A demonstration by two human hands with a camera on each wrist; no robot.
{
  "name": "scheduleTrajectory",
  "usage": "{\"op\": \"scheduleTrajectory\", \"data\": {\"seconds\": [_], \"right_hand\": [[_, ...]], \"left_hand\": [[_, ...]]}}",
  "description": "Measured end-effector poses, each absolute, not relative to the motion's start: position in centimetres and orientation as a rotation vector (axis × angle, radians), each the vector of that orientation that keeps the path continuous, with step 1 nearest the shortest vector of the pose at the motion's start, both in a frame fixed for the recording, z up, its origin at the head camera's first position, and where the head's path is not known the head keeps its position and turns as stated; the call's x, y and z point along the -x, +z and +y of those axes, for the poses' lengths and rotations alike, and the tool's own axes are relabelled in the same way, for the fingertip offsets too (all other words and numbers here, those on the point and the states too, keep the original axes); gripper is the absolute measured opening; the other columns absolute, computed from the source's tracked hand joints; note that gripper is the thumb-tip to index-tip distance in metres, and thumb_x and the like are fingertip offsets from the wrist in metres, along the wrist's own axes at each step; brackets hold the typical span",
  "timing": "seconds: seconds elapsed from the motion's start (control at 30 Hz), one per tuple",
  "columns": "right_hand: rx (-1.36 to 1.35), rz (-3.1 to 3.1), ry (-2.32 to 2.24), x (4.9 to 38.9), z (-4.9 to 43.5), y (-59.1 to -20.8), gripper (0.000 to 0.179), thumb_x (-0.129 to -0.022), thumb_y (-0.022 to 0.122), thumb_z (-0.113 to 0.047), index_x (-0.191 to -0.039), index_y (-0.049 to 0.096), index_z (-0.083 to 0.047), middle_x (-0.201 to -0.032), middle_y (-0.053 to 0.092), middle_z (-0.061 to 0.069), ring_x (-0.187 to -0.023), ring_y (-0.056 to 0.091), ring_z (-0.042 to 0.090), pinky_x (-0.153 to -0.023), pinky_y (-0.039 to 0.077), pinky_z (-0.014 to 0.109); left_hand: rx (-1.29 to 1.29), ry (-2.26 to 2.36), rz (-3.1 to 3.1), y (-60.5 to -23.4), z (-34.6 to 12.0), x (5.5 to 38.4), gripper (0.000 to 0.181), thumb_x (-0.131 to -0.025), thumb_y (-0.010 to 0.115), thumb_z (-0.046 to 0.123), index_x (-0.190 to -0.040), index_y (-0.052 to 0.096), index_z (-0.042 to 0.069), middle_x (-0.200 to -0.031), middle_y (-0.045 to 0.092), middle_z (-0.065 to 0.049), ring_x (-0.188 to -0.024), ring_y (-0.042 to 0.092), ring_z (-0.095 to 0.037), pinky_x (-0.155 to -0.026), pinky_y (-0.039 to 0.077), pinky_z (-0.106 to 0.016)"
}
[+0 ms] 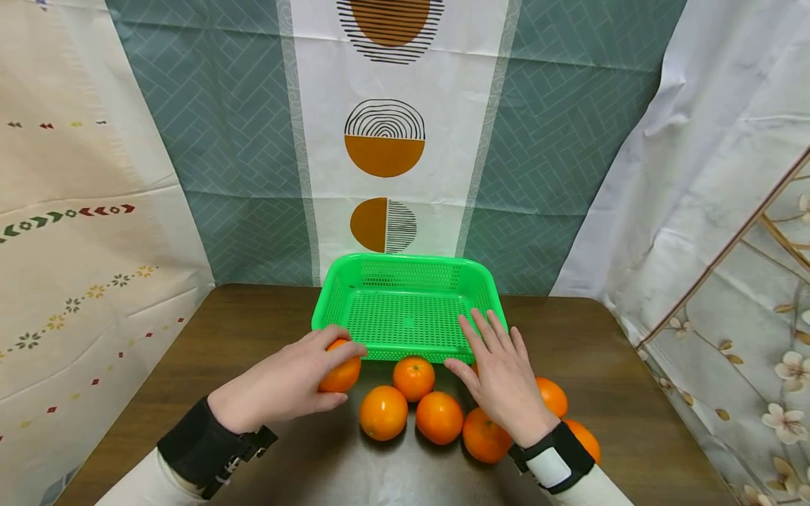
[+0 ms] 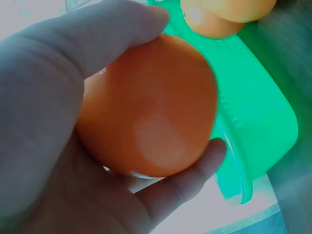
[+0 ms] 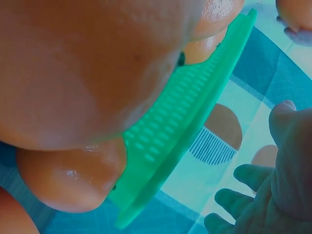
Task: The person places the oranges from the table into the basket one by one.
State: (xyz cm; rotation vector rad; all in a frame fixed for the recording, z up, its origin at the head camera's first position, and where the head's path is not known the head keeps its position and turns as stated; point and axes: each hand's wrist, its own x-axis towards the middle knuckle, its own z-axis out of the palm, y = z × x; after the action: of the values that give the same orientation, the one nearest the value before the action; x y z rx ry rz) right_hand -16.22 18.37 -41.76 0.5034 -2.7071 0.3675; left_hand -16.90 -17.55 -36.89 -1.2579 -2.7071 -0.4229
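Head view: the left hand [image 1: 294, 376] is clasping an orange [image 1: 340, 378] by the green basket [image 1: 405, 309]'s near-left corner, the basket's length running crosswise; the right hand [image 1: 504, 383] is hovering at its near-right. Left wrist: fingers [image 2: 183, 187] are gripping the orange. Right wrist: I'm seeing spread, empty fingers [image 3: 251, 176].

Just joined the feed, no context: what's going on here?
A person's left hand grips an orange by the near-left corner of a green basket. The right hand, fingers extended, holds nothing and hovers over other oranges. Those sit on the table, on the near side of the basket.
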Motion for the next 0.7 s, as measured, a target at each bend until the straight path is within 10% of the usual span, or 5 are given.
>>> {"op": "scheduleTrajectory", "data": {"seconds": [0.7], "right_hand": [[-0.506, -2.696, 0.366, 16.1, 18.4, -41.5, 0.078, -0.106, 0.071, -0.050, -0.168, 0.046, -0.010, -0.176, 0.037, 0.017, -0.164, 0.028, 0.043, -0.125, 0.024, 0.075]], "left_hand": [[0.945, -0.640, -2.673, -37.8, -15.4, 24.3, 0.063, -0.098, 0.087, 0.029, -0.151, 0.059, 0.010, -0.139, 0.051, -0.019, -0.103, 0.062, -0.031, -0.082, 0.061, -0.040]]}}
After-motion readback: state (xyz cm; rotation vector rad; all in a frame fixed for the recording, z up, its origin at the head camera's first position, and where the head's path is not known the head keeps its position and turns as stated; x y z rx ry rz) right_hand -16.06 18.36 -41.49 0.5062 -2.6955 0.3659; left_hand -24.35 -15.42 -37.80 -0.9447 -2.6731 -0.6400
